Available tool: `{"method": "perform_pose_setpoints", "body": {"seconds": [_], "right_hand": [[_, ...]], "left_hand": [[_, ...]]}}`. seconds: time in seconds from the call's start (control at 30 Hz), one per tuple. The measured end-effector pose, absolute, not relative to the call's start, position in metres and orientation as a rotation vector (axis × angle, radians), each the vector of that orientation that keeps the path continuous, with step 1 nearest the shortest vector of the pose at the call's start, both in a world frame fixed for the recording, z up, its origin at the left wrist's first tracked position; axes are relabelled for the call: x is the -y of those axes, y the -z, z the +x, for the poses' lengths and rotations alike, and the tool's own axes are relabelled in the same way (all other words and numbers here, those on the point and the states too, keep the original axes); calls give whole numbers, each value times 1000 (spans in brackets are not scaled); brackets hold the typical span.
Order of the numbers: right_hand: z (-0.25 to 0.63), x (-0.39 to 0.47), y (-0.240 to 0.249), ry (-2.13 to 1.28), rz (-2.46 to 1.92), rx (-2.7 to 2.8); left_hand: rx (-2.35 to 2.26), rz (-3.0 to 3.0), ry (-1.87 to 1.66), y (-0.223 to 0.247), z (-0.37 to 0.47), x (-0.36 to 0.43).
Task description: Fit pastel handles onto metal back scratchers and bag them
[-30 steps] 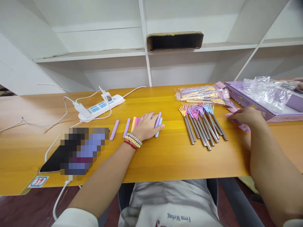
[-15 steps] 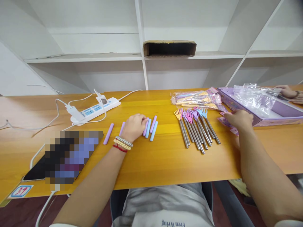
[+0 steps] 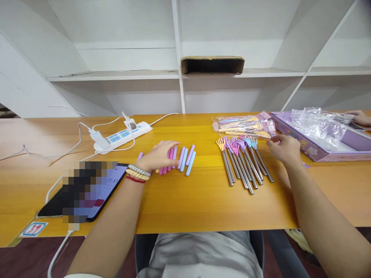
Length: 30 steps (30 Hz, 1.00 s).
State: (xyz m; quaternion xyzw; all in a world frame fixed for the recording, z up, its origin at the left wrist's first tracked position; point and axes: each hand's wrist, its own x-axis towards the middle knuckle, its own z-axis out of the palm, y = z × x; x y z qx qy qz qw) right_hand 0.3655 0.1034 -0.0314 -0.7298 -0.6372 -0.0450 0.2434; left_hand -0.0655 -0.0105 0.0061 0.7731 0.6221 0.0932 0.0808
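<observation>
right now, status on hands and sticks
Left hand open over sticks, some hidden. Right hand beside scratchers, grip unclear. Purple box near right hand.

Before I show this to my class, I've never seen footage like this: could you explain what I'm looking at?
There is no machine here: a person works with two bare hands. Every picture comes from one camera on that person's head, looking forward and down.

On the wooden table lie pastel sticks, metal-handled tools with small hand-shaped heads, clear packets, a power strip and a purple box holding crumpled clear plastic.

The left hand is open over some of the sticks. The right hand is at the near edge of the packets; its fingers hide whether it holds anything. Another person's hand shows at the far right.
</observation>
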Motion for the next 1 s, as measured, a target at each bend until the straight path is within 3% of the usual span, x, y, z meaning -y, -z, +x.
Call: {"method": "perform_pose_setpoints", "body": {"seconds": [0.2, 1.0], "right_hand": [[364, -106, 33, 80, -1999, 1748], [365, -108, 35, -34, -2064, 1751]], "left_hand": [[-1788, 2130, 138, -14, -97, 19], [-1819, 2068, 204, -15, -104, 20]]}}
